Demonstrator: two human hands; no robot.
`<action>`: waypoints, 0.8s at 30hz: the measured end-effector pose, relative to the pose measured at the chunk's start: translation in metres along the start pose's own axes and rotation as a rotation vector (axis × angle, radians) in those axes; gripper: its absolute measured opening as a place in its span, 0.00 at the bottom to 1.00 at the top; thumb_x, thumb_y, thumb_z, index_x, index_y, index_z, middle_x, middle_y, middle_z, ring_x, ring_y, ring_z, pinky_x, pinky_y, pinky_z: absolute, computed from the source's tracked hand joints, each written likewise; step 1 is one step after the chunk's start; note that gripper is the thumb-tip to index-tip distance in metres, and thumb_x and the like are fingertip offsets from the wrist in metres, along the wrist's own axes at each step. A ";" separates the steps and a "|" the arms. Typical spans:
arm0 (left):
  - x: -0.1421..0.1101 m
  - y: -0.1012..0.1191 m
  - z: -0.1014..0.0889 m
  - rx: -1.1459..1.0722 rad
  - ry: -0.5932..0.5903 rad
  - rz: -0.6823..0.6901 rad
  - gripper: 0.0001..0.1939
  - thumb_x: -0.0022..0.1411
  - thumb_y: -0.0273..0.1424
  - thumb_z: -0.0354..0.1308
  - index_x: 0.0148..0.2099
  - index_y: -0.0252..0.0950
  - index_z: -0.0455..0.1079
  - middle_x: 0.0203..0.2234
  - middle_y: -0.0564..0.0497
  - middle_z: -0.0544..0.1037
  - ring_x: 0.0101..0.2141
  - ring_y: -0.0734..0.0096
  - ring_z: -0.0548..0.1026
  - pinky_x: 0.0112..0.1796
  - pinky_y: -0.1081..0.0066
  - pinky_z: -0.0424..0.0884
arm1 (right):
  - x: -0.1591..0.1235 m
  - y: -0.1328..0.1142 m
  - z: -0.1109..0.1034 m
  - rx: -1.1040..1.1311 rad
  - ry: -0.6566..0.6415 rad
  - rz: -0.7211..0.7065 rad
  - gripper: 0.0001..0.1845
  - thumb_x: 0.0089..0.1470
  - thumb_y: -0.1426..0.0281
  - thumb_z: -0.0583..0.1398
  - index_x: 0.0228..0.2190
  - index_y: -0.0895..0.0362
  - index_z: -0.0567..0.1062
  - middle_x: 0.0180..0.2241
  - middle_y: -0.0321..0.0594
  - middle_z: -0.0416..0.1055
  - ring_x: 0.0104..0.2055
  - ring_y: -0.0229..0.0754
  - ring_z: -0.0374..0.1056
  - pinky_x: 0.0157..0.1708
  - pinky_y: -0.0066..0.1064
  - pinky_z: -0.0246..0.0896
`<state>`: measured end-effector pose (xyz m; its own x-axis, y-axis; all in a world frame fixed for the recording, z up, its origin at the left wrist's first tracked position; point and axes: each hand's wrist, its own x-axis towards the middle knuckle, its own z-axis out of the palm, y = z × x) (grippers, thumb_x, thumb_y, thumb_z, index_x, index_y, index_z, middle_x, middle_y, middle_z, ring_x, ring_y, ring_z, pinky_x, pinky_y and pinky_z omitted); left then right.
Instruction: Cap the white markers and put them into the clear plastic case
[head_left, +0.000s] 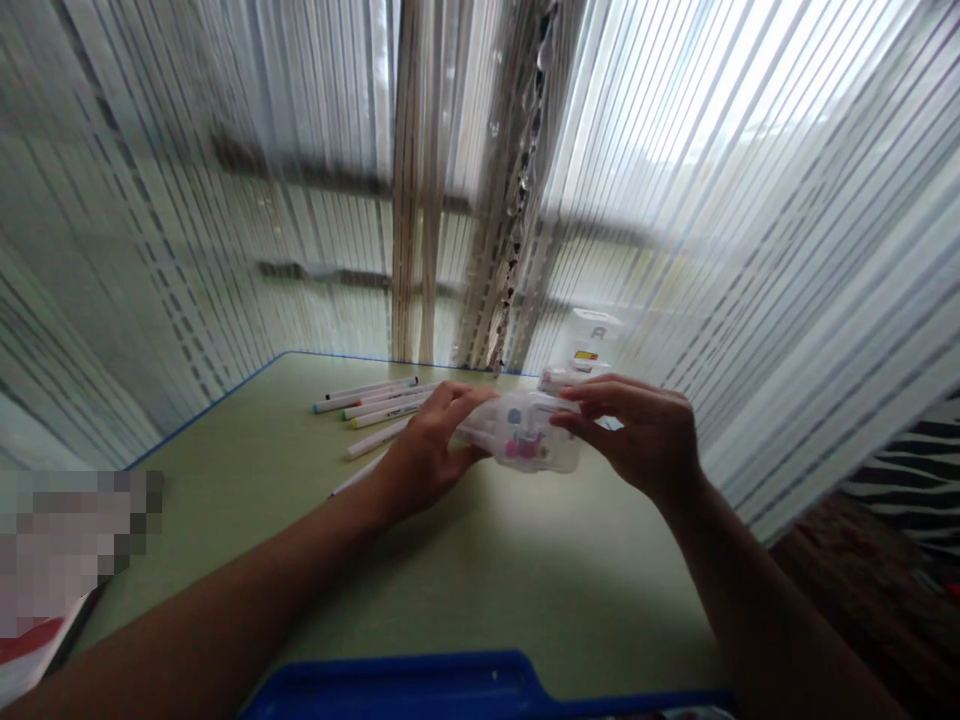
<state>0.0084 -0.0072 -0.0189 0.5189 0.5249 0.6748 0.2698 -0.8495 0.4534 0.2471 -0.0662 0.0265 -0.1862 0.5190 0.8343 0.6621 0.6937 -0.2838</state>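
A translucent plastic case [536, 440] with small pink and blue printed figures is held up over the table between both hands. My left hand [442, 435] is closed around its left end, thumb underneath. At the upper right edge of the case, my right hand [637, 420] pinches with thumb and fingers. Just left of and behind my left hand, several white felt-tip pens [386, 408] with coloured ends lie on the light green table [480, 580]. Part of the pens is hidden by that hand.
Behind the case stands a clear container [595, 340] with a yellow and red mark. A blue tray edge [405, 685] runs along the near side. String curtains [465, 180] hang at the table's far edge. A partly blurred-out book or sheet [52, 580] lies left.
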 end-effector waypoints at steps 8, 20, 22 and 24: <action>0.001 0.000 0.000 0.005 -0.042 0.005 0.25 0.60 0.27 0.62 0.60 0.38 0.67 0.50 0.42 0.71 0.52 0.56 0.69 0.54 0.60 0.66 | -0.004 -0.011 -0.013 -0.493 -0.020 -0.471 0.15 0.54 0.74 0.66 0.45 0.55 0.78 0.36 0.41 0.82 0.34 0.43 0.79 0.31 0.29 0.74; 0.000 0.002 -0.001 0.018 0.110 -0.006 0.26 0.60 0.27 0.63 0.60 0.36 0.66 0.50 0.41 0.71 0.50 0.57 0.70 0.52 0.59 0.67 | -0.006 -0.031 -0.002 -0.298 0.054 -0.438 0.21 0.52 0.80 0.66 0.46 0.52 0.77 0.35 0.41 0.80 0.35 0.44 0.76 0.37 0.36 0.74; -0.001 0.003 -0.001 0.017 0.110 -0.009 0.26 0.61 0.28 0.63 0.60 0.37 0.66 0.49 0.41 0.72 0.50 0.56 0.70 0.52 0.59 0.67 | -0.007 -0.031 -0.002 -0.303 0.070 -0.439 0.22 0.51 0.80 0.67 0.47 0.51 0.77 0.35 0.40 0.80 0.35 0.44 0.76 0.37 0.36 0.74; 0.000 0.004 -0.001 0.017 0.108 -0.014 0.26 0.61 0.28 0.62 0.61 0.37 0.66 0.49 0.42 0.72 0.50 0.56 0.70 0.52 0.58 0.68 | -0.009 -0.030 -0.001 -0.323 0.106 -0.407 0.22 0.51 0.79 0.67 0.47 0.49 0.78 0.35 0.39 0.79 0.36 0.44 0.76 0.37 0.36 0.74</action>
<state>0.0087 -0.0108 -0.0171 0.4247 0.5386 0.7277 0.2902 -0.8424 0.4540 0.2296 -0.0924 0.0286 -0.4116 0.1747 0.8944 0.7444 0.6306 0.2194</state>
